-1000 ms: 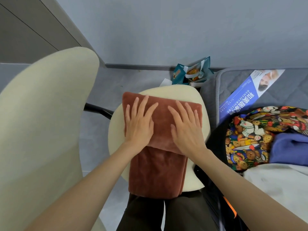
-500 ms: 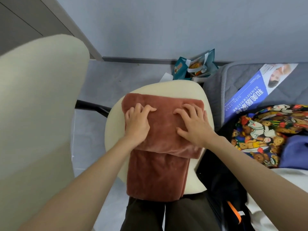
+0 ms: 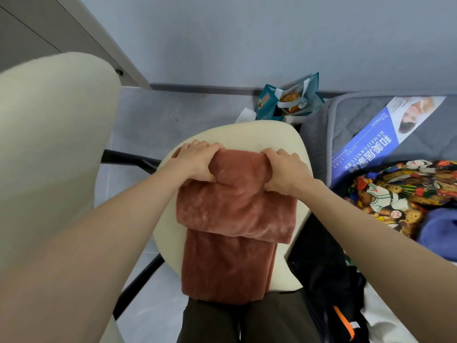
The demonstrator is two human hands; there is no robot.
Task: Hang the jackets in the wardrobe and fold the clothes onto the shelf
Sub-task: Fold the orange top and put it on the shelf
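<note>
The brown fleece garment (image 3: 235, 211) lies part-folded on the cream chair seat (image 3: 247, 134), its near end hanging over the front edge. The left hand (image 3: 195, 160) and right hand (image 3: 284, 169) each curl over its far folded edge in a pinching grip, evidently to bring the next fold over square. More clothes (image 3: 395, 191) wait on the bed (image 3: 351, 120) to the right.

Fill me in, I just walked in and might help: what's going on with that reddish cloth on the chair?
A person is folding a rust-brown fleece garment on the cream chair seat. The left hand and the right hand each grip a corner of its far edge. It is doubled over once. A cartoon-print garment and a blue garment lie on the bed to the right.
</note>
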